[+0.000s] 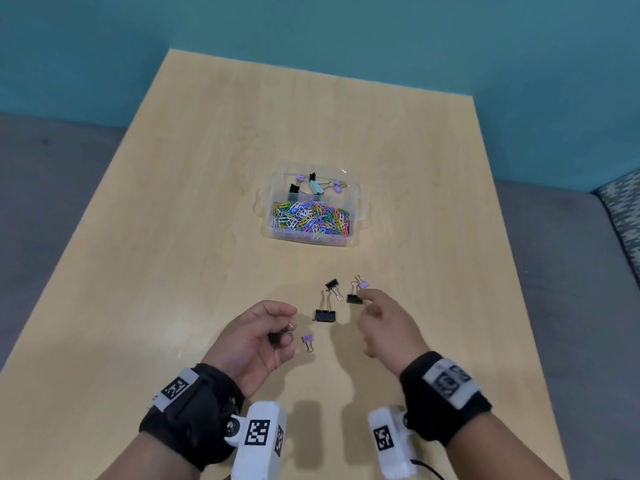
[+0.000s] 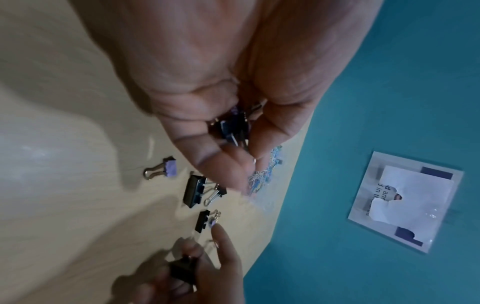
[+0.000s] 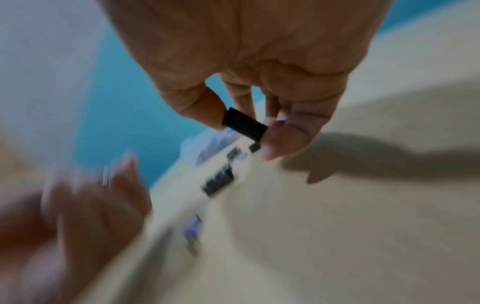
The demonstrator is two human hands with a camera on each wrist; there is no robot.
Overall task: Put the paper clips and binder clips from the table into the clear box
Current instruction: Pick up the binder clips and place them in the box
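Note:
The clear box stands mid-table with coloured paper clips in front and a few binder clips behind. My left hand is curled around a small bunch of binder clips. A purple binder clip lies just right of it. Further on lie a large black binder clip, a smaller black clip, another black clip and a tiny purple clip. My right hand pinches a black binder clip, its index finger stretched toward the tiny purple clip.
The light wooden table ends at a teal wall behind. Grey floor lies to both sides, with a patterned seat at the far right. A torn paper sign hangs on the wall.

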